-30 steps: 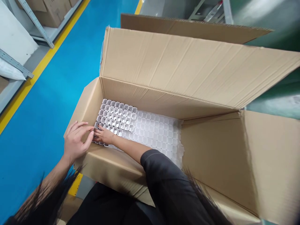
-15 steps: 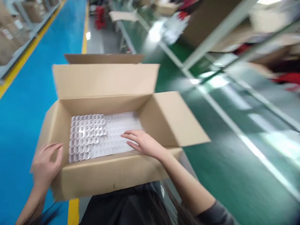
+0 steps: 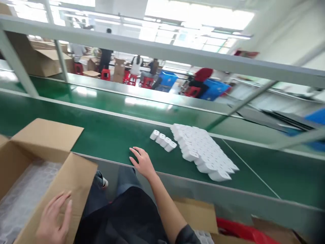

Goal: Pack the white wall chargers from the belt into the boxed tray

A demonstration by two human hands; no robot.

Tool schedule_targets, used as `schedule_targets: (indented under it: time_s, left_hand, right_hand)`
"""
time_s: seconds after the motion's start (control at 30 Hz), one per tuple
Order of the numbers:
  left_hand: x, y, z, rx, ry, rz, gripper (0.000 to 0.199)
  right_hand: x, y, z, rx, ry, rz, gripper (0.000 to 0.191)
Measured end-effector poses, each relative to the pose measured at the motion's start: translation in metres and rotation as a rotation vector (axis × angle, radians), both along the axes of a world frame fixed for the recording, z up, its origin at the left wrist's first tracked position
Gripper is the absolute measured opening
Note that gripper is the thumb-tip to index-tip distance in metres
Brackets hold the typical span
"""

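Observation:
My left hand (image 3: pixel 54 217) is over the near flap of an open cardboard box (image 3: pixel 48 135) at the lower left, fingers apart and holding nothing. Inside the box lies a translucent layer of cells (image 3: pixel 27 189). My right hand (image 3: pixel 142 162) reaches over the near edge of the green table (image 3: pixel 109 135), its fingers spread and nothing in them. To its right stands a short row of white square pieces (image 3: pixel 163 140), a little apart from a large cluster of the same white pieces (image 3: pixel 200 149).
A grey frame rail (image 3: pixel 162 51) crosses above the table. Below its front edge at the lower right are another cardboard box (image 3: pixel 196 213) and red material (image 3: pixel 243 230). Seated people, red stools (image 3: pixel 105 74) and blue bins (image 3: pixel 166 79) are in the background.
The view has swung right from the box to the table. My right hand has left the inside of the box and is now at the table edge. My left hand remains by the box.

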State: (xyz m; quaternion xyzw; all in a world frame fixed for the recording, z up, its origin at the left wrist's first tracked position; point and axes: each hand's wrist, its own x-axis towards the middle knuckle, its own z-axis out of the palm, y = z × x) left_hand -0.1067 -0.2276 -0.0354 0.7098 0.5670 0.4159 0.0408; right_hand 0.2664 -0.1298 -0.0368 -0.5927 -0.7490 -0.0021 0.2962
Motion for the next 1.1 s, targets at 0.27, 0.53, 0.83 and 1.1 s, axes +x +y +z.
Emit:
schedule_targets:
  time_s: [0.27,0.53,0.83,1.1]
  left_hand:
    - [0.204,0.106,-0.001,-0.193,-0.217,-0.501,0.036]
    - [0.359,0.219,0.026,-0.402,-0.272,-0.647,0.068]
    - [0.440,0.242,0.020,-0.458,-0.266,-0.666,0.056]
    - [0.441,0.238,0.003,-0.491,-0.237,-0.857,0.045]
  right_hand:
    - [0.015,-0.015,-0.006,0.041,0.179,-0.035,0.031]
    - [0.132,-0.002,0.004,0.416,0.056,-0.461,0.046]
    - [0.191,0.034,-0.007,0.161,0.035,-0.414,0.057]
    - [0.174,0.023,0.010,-0.043,0.035,-0.538,0.052]
